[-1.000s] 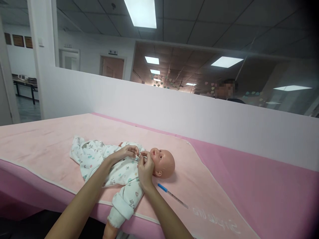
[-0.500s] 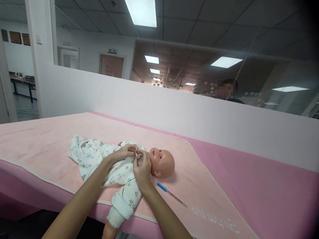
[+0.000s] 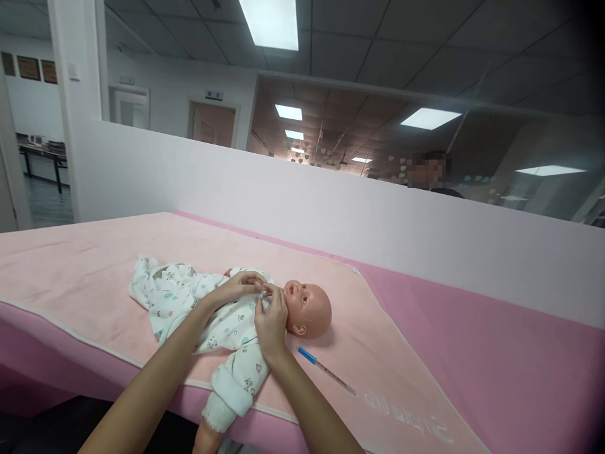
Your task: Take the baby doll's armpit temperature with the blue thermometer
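A baby doll [image 3: 309, 310] lies on its back, its bare head to the right, dressed in a white printed baby outfit [image 3: 231, 325]. Both my hands meet at the neckline, just below the doll's chin. My left hand [image 3: 241, 287] reaches over the chest with its fingertips pinched at the front of the collar. From the near side, my right hand [image 3: 271, 320] grips the collar cloth between thumb and fingers. What exactly lies between the fingertips is partly hidden. One sleeved arm of the doll hangs over the table's near edge.
A thin clear stick with a blue cap [image 3: 307, 355] lies beside the doll's head on the pink mat [image 3: 392, 353]. Behind the padded table rises a low white wall [image 3: 331, 208] with glass above it. A person [image 3: 429, 171] shows through the glass.
My hands stay at the collar. The left fingers have straightened slightly and the right hand has shifted a little to the right.
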`<state>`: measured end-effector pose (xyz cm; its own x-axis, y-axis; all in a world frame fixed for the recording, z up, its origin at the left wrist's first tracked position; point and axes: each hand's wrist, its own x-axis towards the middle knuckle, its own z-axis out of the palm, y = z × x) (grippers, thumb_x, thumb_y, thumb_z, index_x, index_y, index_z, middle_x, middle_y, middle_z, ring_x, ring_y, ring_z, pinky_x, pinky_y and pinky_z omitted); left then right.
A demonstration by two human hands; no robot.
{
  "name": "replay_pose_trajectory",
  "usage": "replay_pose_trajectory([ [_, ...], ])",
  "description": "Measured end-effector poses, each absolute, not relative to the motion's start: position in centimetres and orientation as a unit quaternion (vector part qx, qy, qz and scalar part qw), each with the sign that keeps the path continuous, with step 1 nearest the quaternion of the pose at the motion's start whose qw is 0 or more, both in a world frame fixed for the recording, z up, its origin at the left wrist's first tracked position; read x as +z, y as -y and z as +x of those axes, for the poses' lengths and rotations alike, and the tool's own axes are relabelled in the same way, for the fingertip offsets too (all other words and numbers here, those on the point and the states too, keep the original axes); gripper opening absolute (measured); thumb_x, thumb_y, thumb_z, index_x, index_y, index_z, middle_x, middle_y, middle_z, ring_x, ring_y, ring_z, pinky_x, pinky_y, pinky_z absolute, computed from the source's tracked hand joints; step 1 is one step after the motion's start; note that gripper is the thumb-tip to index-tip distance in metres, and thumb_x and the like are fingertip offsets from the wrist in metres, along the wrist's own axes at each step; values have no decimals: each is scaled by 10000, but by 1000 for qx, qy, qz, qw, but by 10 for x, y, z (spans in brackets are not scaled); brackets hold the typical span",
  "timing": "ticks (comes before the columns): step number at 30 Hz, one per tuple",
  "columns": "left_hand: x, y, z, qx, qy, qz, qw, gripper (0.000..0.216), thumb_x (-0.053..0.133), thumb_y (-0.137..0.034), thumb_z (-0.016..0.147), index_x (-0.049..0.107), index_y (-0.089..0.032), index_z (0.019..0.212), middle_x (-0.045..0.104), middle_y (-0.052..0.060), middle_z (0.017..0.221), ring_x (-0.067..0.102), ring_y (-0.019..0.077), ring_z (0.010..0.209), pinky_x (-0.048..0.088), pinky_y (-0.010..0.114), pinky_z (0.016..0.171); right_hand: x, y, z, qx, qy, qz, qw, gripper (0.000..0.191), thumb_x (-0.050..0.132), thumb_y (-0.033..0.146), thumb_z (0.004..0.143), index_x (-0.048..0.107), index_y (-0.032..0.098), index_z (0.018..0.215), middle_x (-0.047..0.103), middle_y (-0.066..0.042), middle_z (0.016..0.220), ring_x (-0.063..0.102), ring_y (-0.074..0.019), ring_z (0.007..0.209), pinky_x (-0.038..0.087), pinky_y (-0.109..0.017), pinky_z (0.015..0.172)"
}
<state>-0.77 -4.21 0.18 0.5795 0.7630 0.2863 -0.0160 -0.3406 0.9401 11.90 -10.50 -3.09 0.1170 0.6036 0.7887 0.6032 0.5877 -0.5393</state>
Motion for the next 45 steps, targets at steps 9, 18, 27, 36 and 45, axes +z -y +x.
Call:
replay_pose_trajectory([
  [9,7,48,-8,376,-267,743,485,148,583,-262,717,656,-147,773,683,45,871,596,186,879,426,275,807,-27,111,119,16,665,-454,593,211,419,122,797,507,199,973,558,-59,953,514,-179,910,423,-332,819],
  [18,1,45,-7,376,-256,744,489,145,601,-273,709,670,-155,759,686,44,847,597,189,872,431,282,813,-26,110,118,2,670,-465,578,244,396,86,784,512,195,969,565,-64,958,515,-187,922,432,-339,817],
  [27,2,58,-29,445,-302,693,481,204,583,-246,682,663,-146,841,641,30,790,553,156,763,420,249,706,-17,103,117,-137,806,-379,433,245,400,66,758,560,196,889,618,-48,921,541,-174,898,435,-274,719],
  [36,-1,48,-57,369,-342,689,522,248,624,-293,662,655,-124,841,490,-28,562,367,68,490,236,185,427,-15,92,105,-160,818,-376,405,77,464,160,726,529,197,743,602,-13,735,524,-155,716,360,-255,571],
  [45,-9,63,-53,438,-301,673,514,204,668,-253,656,647,-161,837,615,23,829,540,161,825,409,251,753,-19,94,109,-153,823,-364,409,114,456,138,719,545,192,766,565,-35,779,501,-163,758,362,-255,597],
])
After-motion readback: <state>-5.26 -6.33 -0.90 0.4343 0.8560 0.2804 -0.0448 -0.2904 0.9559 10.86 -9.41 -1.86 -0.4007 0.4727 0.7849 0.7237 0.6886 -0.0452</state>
